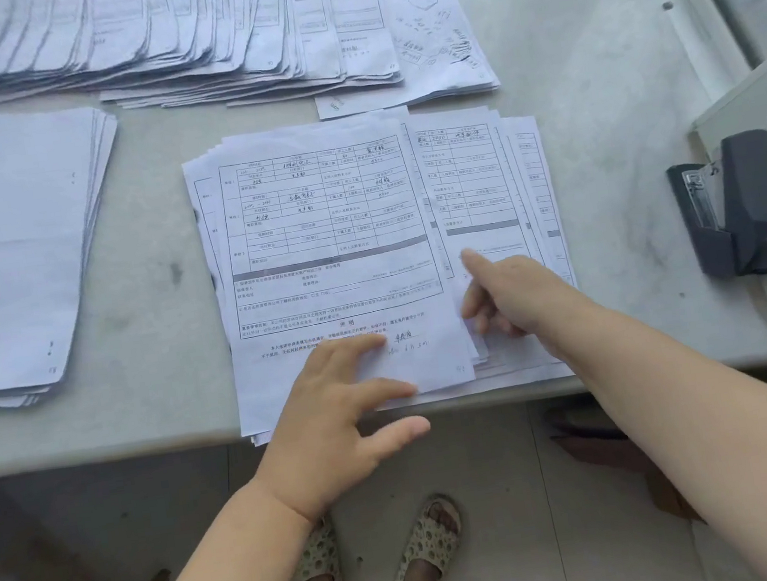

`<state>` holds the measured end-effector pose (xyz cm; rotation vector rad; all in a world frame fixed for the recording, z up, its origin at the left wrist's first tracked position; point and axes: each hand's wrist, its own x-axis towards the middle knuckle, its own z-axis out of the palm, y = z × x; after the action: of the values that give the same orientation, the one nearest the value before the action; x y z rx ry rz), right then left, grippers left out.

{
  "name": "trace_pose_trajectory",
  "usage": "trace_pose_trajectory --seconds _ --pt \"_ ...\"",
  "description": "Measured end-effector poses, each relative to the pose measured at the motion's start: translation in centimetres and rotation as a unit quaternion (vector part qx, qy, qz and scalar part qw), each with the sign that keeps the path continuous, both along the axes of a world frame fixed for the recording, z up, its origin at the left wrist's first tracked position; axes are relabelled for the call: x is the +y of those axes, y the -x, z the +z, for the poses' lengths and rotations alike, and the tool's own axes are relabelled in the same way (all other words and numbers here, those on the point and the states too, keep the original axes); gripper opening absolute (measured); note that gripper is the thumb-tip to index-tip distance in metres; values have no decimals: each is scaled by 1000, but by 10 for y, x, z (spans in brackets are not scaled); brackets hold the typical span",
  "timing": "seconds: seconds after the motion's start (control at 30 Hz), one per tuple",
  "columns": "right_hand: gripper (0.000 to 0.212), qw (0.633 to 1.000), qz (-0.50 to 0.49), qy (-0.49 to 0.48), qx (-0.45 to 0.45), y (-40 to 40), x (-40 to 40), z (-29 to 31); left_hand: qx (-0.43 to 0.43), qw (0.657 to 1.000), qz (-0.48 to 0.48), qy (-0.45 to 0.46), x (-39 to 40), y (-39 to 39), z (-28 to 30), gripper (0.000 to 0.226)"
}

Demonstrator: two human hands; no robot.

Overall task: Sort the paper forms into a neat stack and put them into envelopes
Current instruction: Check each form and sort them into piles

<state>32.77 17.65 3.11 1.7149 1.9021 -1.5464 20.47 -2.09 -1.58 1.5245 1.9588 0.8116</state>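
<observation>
My left hand (pixel 338 408) lies flat, fingers spread, on the near stack of forms (pixel 332 248) at the table (pixel 592 116) edge; my right hand (pixel 504 298) points its forefinger onto the stack, other fingers curled, grasping nothing

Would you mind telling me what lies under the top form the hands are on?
Under the top form, more printed forms fan out rightward. Their covered parts cannot be seen.
</observation>
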Motion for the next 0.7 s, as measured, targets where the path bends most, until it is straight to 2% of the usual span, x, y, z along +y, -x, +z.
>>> trace_pose_trajectory --seconds 0.1,0.2,0.27,0.33,0.4,0.5,0.6,0.7 --pt "51 994 -7 -110 -25 -21 12 0 38 999 -23 15 -1 -2 0 29" --pt "29 975 11 -213 -57 -53 21 -7 20 999 -21 21 0 -3 3 28" --pt "14 971 -22 -234 -53 -75 29 -8 -19 1000 12 18 -1 0 6 33" --pt "14 973 -84 -213 -31 -91 38 -7 -3 996 89 -6 -7 8 9 42" --pt "23 976 -173 -130 18 -99 46 1 66 978 200 3 -10 25 12 51" --pt "29 973 -222 -28 59 -97 56 13 92 934 320 130 -9 55 9 65" --pt "30 978 -200 1 68 -88 61 16 100 931 298 187 2 56 3 80" --pt "26 983 -160 12 88 -77 61 12 98 935 281 192 15 35 4 84"
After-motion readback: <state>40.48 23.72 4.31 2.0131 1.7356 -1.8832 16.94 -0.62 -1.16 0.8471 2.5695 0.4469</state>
